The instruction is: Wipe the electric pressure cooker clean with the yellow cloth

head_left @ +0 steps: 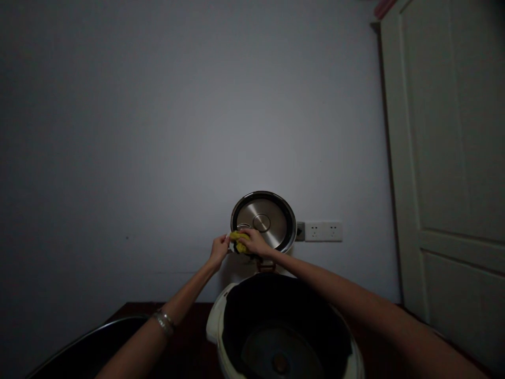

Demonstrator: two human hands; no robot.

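A rice cooker [213, 321] stands in front of me with its round lid [272, 216] raised against the wall. Its inside is dark, with a small round knob at the bottom. My right hand [255, 243] is closed on a yellow cloth [240, 241], pressed at the lower left of the lid's metal inner face. At the lid's left edge, my left hand [219, 249] is closed with its fingertips pinched together. It touches the rim or a pale bit beside the cloth; which one is too dark to tell.
On the dark red table [185, 337], a large dark pan or bowl [79, 347] sits at the lower left. A white socket strip [323, 231] is on the wall right of the lid. A pale wooden door or cabinet [445, 158] rises at the right.
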